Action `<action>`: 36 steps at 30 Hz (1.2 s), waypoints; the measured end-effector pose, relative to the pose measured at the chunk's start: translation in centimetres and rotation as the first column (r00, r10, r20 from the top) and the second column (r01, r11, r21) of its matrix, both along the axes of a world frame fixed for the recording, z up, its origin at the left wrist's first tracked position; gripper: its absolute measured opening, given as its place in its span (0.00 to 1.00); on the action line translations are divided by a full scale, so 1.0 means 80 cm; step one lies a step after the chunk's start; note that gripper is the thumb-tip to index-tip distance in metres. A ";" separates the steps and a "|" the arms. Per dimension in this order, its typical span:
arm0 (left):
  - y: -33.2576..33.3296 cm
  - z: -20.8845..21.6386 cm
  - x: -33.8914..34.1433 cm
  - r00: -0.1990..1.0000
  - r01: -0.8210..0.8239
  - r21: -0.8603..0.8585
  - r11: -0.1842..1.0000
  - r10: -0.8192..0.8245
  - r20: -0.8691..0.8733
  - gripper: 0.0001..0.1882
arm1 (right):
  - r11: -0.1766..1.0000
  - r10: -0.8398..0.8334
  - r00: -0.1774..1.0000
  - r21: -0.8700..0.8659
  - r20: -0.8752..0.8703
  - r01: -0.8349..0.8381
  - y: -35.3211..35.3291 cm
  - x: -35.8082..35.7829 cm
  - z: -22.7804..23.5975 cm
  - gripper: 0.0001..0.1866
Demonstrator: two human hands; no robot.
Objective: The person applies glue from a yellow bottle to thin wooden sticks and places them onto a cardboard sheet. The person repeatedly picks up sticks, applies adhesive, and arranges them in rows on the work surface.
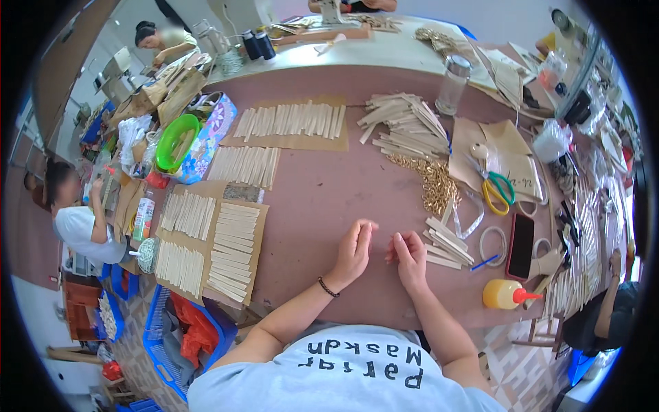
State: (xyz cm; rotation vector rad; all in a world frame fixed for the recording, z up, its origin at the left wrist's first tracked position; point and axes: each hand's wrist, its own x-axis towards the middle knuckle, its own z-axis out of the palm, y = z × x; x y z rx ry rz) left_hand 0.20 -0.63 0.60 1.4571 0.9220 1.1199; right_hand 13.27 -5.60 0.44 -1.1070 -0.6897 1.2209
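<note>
Over the brown tabletop, close to its front edge, my two hands face each other with a small gap between them. My left hand, with a dark bead bracelet at the wrist, is closed with its fingers curled. Opposite it, my right hand is also closed, thumb against the fingers. Whatever either holds, if anything, is too small or hidden to make out. Just right of my right hand lies a small pile of pale flat strips. Beyond it is a heap of gold chain, with a larger strip pile behind.
Rows of pale strips lie on brown paper at left. At right are scissors, a phone, a yellow bottle with red tip and a glass jar. A blue basket stands below left. Other people work nearby.
</note>
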 end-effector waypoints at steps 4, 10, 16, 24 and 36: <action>0.020 0.057 0.028 0.986 0.101 0.245 0.964 -0.064 -0.153 0.07 | 1.000 0.015 0.999 0.005 -0.038 -0.014 -0.002 0.008 -0.003 0.06; 0.170 0.056 0.107 0.926 0.162 0.691 0.704 0.134 -0.354 0.15 | 0.998 0.040 0.971 -0.046 -0.237 -0.052 -0.009 0.002 0.028 0.05; 0.274 0.052 0.204 0.725 0.445 0.713 0.542 0.248 -0.642 0.23 | 0.969 0.212 0.834 -0.003 -0.510 -0.248 -0.025 -0.008 0.066 0.07; 0.272 0.042 0.245 0.274 0.724 0.348 0.595 0.215 -0.937 0.29 | 0.946 0.152 0.620 -0.069 -0.769 -0.317 -0.026 0.002 0.049 0.06; 0.148 0.069 0.209 0.615 0.659 0.379 0.650 -0.175 -0.769 0.21 | 0.925 0.196 0.580 -0.047 -0.791 -0.376 -0.020 0.016 0.049 0.04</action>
